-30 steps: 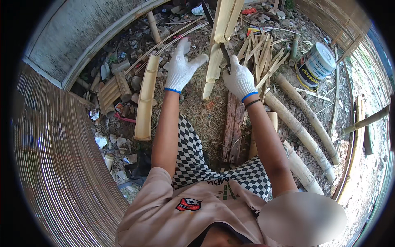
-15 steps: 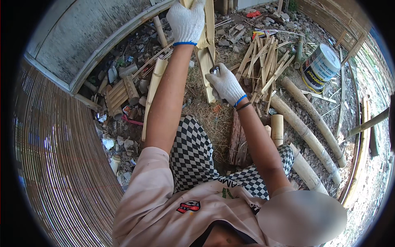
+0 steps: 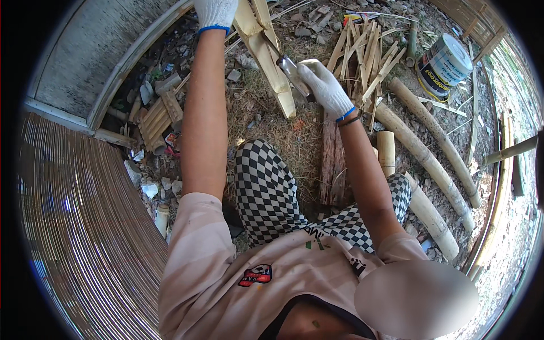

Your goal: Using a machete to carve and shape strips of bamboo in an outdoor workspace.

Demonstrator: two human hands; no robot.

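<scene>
A split length of bamboo slants down from the top edge, its pale inner face showing and its lower end over the dry grass. My left hand, in a white knitted glove with a blue cuff, is beside its upper part; the fingers are cut off by the top edge. In the same kind of glove, my right hand is closed round the silvery handle of a knife. The knife's dark blade reaches into the split along the bamboo's right side, and much of it is hidden there.
Thin bamboo strips are heaped beyond my right hand. Thick bamboo poles and a bucket stand or lie to the right. A reddish, weathered wood piece lies between my knees. A woven bamboo wall rises at left.
My left hand has moved left and up, partly out of view. The split bamboo now leans more to the left at its top. The knife, in my right hand, shows more of its handle.
</scene>
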